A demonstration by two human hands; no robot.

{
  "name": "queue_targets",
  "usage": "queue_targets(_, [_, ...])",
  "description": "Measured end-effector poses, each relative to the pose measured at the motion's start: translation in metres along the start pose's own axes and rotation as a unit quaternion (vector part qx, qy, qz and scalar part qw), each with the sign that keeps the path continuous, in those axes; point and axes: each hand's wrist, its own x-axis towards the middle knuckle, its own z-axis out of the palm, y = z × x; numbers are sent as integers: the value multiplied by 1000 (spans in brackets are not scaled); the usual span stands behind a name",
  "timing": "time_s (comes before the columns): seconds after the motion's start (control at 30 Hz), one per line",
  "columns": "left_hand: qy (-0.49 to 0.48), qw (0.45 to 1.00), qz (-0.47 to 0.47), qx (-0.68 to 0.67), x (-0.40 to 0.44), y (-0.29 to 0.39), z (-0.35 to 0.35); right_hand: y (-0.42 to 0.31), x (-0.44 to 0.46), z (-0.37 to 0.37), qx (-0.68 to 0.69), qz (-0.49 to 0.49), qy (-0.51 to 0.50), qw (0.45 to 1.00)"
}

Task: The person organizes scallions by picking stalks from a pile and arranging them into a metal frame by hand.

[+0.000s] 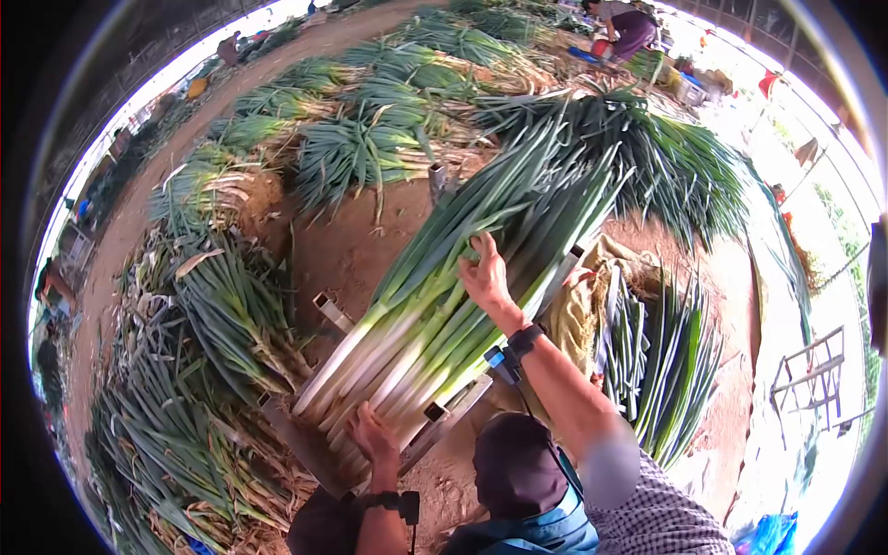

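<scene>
Long green onions (393,338) lie in a thick layer across a metal frame (476,398), white ends toward me and dark green leaves pointing away. My left hand (374,437) rests on the white stalks near their root end, its fingers stretched out along them. Farther up, my right hand (485,277) is on the leafy part, with curled fingers pinching some of the onions. Its fingertips are partly lost among the leaves. A dark band with a small device (509,356) is strapped to the right wrist. A similar band (393,502) sits on the left wrist.
Heaps of green onions lie to the left (157,444), beyond the frame (361,153) and at the far right (666,157). Beside my right arm is a yellowish sack (575,324), with another onion bundle (680,356). A person (634,28) bends over at the back.
</scene>
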Motion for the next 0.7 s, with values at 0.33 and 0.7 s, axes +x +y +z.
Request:
queue_targets(0.33, [23,999,40,-2,0,-1,-1,-13,73,-58,127,309,-97,937])
queue_targets(0.7, [52,995,9,-88,-6,-15,21,-15,97,-73,92,309,-106,941])
